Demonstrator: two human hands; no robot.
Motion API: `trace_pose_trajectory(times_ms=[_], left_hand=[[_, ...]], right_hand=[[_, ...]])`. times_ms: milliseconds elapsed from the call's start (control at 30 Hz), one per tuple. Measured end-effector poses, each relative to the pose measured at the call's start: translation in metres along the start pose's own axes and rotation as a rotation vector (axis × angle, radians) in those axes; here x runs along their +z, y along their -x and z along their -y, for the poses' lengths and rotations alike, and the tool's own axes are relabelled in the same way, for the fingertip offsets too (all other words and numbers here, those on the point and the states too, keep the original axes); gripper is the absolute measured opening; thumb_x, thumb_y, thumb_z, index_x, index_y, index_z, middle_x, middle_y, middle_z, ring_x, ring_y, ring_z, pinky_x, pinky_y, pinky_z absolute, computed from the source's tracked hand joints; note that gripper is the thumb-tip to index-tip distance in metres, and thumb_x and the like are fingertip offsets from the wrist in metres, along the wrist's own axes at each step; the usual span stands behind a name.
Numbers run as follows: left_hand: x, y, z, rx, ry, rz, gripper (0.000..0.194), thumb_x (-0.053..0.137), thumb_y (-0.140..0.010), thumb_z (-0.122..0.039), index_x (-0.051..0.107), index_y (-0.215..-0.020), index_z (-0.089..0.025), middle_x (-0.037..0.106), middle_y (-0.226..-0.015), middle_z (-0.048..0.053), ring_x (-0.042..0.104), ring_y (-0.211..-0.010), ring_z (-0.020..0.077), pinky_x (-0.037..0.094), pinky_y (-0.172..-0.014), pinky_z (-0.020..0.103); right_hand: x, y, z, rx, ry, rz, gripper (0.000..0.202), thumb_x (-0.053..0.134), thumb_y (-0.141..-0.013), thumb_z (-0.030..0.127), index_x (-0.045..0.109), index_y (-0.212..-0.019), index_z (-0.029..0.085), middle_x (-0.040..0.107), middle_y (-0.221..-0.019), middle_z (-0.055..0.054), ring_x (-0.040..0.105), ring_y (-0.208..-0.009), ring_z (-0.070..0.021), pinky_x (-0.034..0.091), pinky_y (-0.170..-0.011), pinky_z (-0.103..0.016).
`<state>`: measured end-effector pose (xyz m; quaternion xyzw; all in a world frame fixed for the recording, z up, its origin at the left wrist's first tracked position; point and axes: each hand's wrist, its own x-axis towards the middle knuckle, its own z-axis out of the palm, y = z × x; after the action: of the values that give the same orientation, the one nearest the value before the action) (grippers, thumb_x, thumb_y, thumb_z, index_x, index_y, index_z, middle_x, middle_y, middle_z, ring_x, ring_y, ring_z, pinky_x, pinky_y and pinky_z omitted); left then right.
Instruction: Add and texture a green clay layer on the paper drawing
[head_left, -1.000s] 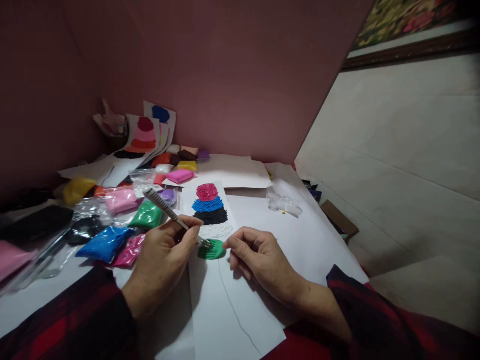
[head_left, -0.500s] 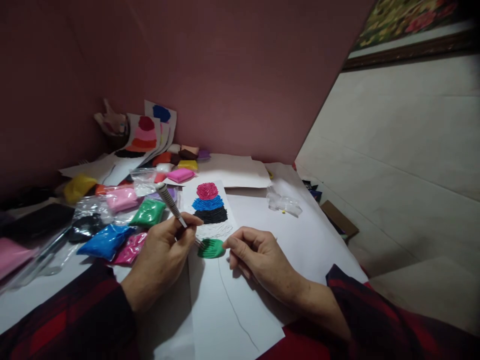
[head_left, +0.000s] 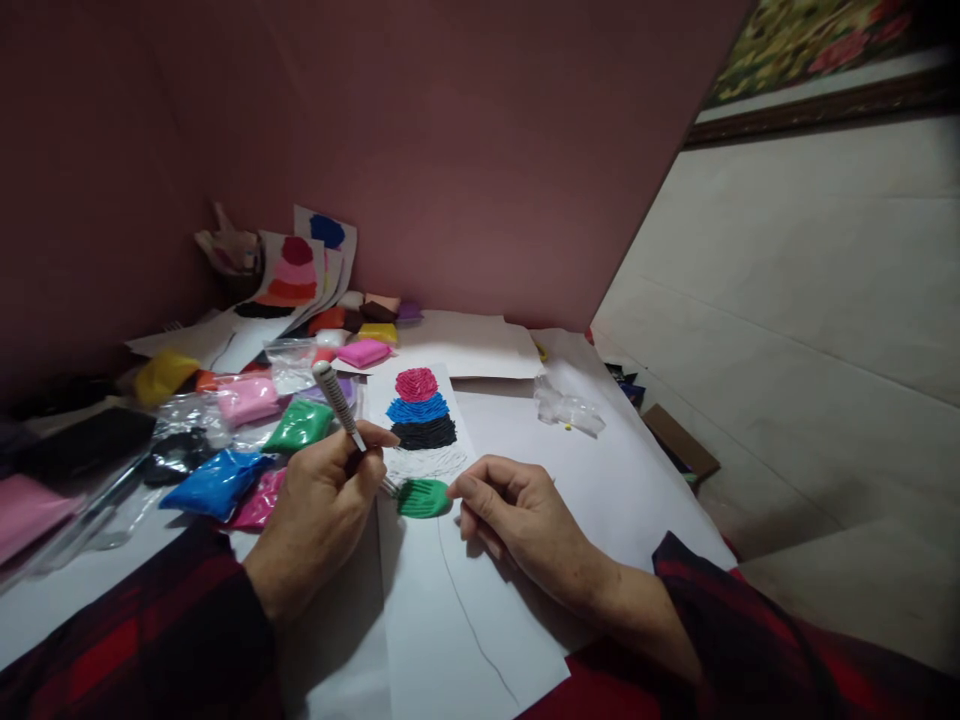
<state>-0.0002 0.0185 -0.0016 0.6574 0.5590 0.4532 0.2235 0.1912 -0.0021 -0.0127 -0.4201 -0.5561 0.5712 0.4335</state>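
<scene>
My left hand is closed around a fork with a ribbed handle. Its tines point down at the left edge of a flattened piece of green clay, which bears several grooves. With thumb and forefinger together, my right hand pinches the clay's right edge. The clay lies on a white paper strip marked with a wavy pencil line. Above it on the strip are textured clay bands: white, black, blue and a magenta round.
Bags of coloured clay, including blue, green and pink, crowd the left side. Finished clay pictures lean at the back left. A crumpled clear wrapper lies right of the strip, and blank paper sheets lie behind.
The fork's tines have moved left from on the green clay to its left edge, leaving grooves in view. My right hand stays at the clay's right edge.
</scene>
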Motion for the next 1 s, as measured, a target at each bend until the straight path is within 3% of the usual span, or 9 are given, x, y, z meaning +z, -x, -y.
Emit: trace_pose_trajectory(times_ms=[167,267,400,467,533,700,800,900,1000], left_hand=[[-0.002,0.000,-0.004,-0.036,0.004,-0.151,0.020,0.053,-0.076,-0.028,0.067,-0.085,-0.017,0.047,-0.051,-0.005,0.038,-0.045,0.0123,0.032,-0.044,0.025],[-0.004,0.002,-0.009,-0.026,0.090,-0.185,0.018,0.058,-0.079,-0.028,0.068,-0.089,-0.017,0.052,-0.055,-0.005,0.043,-0.049,0.0116,0.035,-0.046,0.024],[-0.003,0.011,-0.013,0.069,0.268,0.008,0.020,0.063,-0.083,-0.028,0.071,-0.100,-0.020,0.065,-0.070,-0.002,0.056,-0.059,0.0116,0.045,-0.052,0.022],[-0.001,0.016,-0.014,0.121,0.347,0.152,0.021,0.062,-0.084,-0.023,0.073,-0.102,-0.024,0.071,-0.081,0.000,0.063,-0.069,0.0125,0.050,-0.059,0.021],[0.001,0.021,-0.015,0.164,0.426,0.257,0.026,0.061,-0.085,-0.019,0.073,-0.106,-0.029,0.074,-0.093,0.000,0.067,-0.081,0.0140,0.053,-0.067,0.022],[0.007,0.025,-0.015,0.276,0.411,0.300,0.030,0.062,-0.084,-0.017,0.072,-0.110,-0.028,0.075,-0.094,0.002,0.070,-0.083,0.0163,0.057,-0.070,0.025],[0.004,0.023,-0.013,0.307,0.247,0.254,0.029,0.062,-0.085,-0.022,0.070,-0.112,-0.020,0.074,-0.083,0.003,0.069,-0.072,0.0159,0.056,-0.064,0.025],[0.001,0.023,-0.014,0.402,0.059,0.200,0.014,0.058,-0.087,-0.020,0.071,-0.089,-0.016,0.069,-0.068,0.002,0.064,-0.060,0.0136,0.050,-0.055,0.022],[0.000,0.028,-0.016,0.584,-0.022,0.318,0.021,0.052,-0.089,-0.016,0.066,-0.074,-0.016,0.064,-0.064,0.002,0.059,-0.055,0.0118,0.045,-0.051,0.022]], right_hand=[[0.000,-0.001,-0.001,-0.003,-0.015,-0.008,0.026,0.059,-0.089,0.037,0.060,-0.078,0.014,0.058,-0.055,0.002,0.038,-0.034,-0.0032,0.029,-0.029,-0.014],[0.000,-0.001,-0.002,-0.021,-0.021,-0.036,0.025,0.058,-0.090,0.037,0.060,-0.080,0.014,0.057,-0.056,0.003,0.038,-0.035,-0.0035,0.031,-0.032,-0.016],[0.001,0.003,0.000,-0.224,0.149,-0.115,0.017,0.059,-0.089,0.030,0.067,-0.087,0.015,0.060,-0.074,-0.002,0.053,-0.056,-0.0094,0.043,-0.047,-0.021],[0.002,0.005,0.001,-0.403,0.341,-0.095,0.012,0.060,-0.087,0.021,0.070,-0.090,0.015,0.060,-0.085,-0.006,0.057,-0.073,-0.0139,0.047,-0.059,-0.024],[0.003,0.007,0.001,-0.546,0.507,-0.058,0.013,0.059,-0.085,0.013,0.070,-0.091,0.014,0.057,-0.086,-0.007,0.056,-0.076,-0.0151,0.047,-0.064,-0.026],[0.004,0.007,-0.003,-0.703,0.710,-0.029,0.011,0.056,-0.084,0.009,0.065,-0.079,0.013,0.055,-0.075,-0.005,0.053,-0.067,-0.0141,0.042,-0.060,-0.026],[0.004,0.007,-0.002,-0.711,0.693,-0.029,0.016,0.052,-0.087,0.009,0.059,-0.073,0.014,0.053,-0.066,-0.001,0.050,-0.059,-0.0117,0.039,-0.057,-0.025],[0.003,0.004,0.000,-0.595,0.568,-0.171,0.015,0.052,-0.091,0.017,0.056,-0.077,0.016,0.051,-0.067,0.001,0.047,-0.058,-0.0100,0.039,-0.056,-0.023],[0.001,-0.002,-0.002,-0.447,0.424,-0.244,0.015,0.052,-0.093,0.023,0.053,-0.079,0.018,0.048,-0.066,0.003,0.045,-0.056,-0.0094,0.039,-0.053,-0.022]])
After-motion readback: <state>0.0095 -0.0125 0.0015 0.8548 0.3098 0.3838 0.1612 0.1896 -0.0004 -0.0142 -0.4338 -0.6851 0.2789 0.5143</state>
